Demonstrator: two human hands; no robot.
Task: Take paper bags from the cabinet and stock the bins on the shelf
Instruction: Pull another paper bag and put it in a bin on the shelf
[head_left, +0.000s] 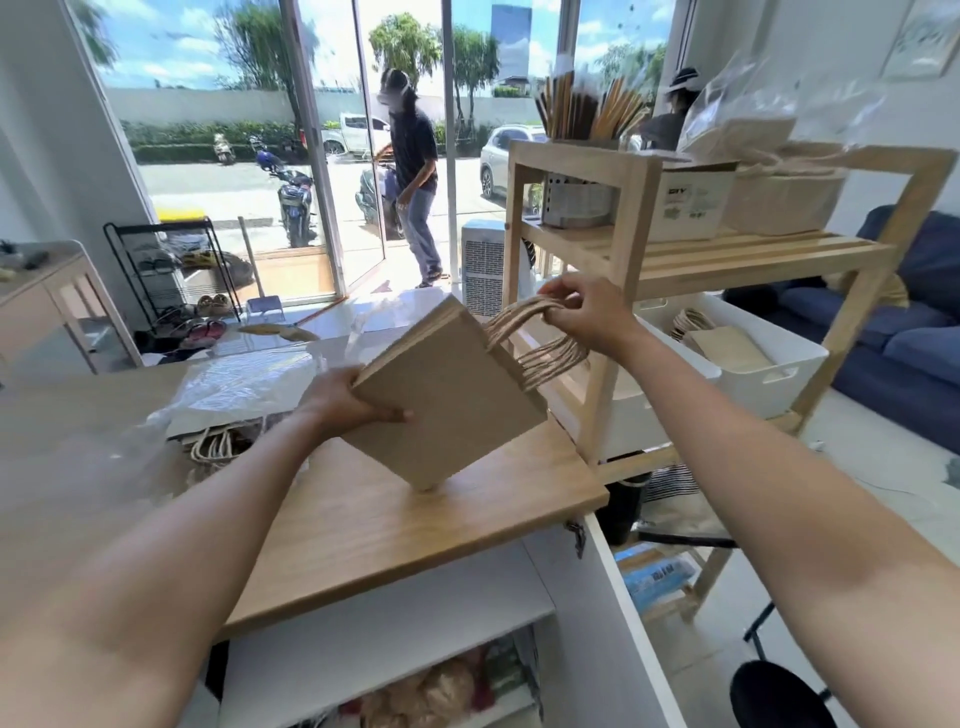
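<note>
Gripping a stack of brown paper bags (452, 395) at frame centre, both hands hold it tilted over the wooden countertop (395, 525), one lower corner touching or nearly touching the wood. Left hand (345, 397): fingers under the stack's left edge, thumb laid across its face. Right hand (584, 312): fingers curled round the bundled twisted-paper handles (540, 338), which fan out toward the right. Behind the stack, centre left, crumpled clear plastic wrap (239, 384) lies on the countertop over more bags with rope handles (213, 447). Right of centre, a light wooden shelf (727, 260); its lower tier carries a white bin (774, 374) with a few brown bags already lying inside. Upper tier: a metal holder of sticks (576, 197), a white box (685, 202), plastic-wrapped goods. Below the countertop, lower centre, the cabinet's white shelf (384, 639) shows, door swung open to the right. Upper centre, a person (413, 176) stands in the open glass doorway.
</note>
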